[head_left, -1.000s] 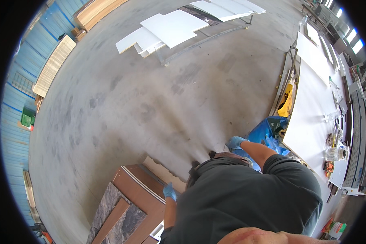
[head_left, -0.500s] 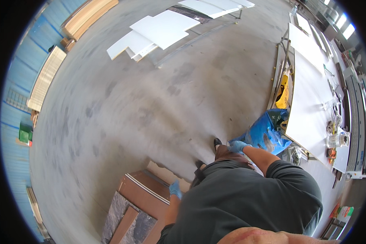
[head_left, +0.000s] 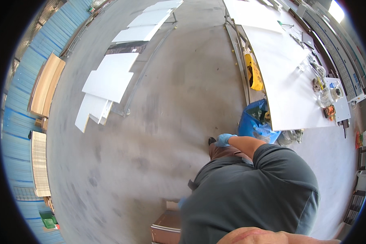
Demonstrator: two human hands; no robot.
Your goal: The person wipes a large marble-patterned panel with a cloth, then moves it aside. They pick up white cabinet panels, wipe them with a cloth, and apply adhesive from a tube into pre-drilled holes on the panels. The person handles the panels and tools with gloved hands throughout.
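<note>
Both our gloved hands hang empty: right hand (head_left: 225, 140) loosely curled beside the blue bag (head_left: 252, 122), left hand (head_left: 182, 202) mostly hidden, fingers unreadable; nothing picked up yet.

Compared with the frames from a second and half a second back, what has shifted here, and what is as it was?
The view has swung: the white worktable and the blue bag now sit higher and nearer the centre, and the brown box has slid to the lower edge. The left hand, earlier seen above that box, is now nearly hidden behind the torso. The gloved right hand stays empty by the bag. Nothing was grasped or released.
</note>
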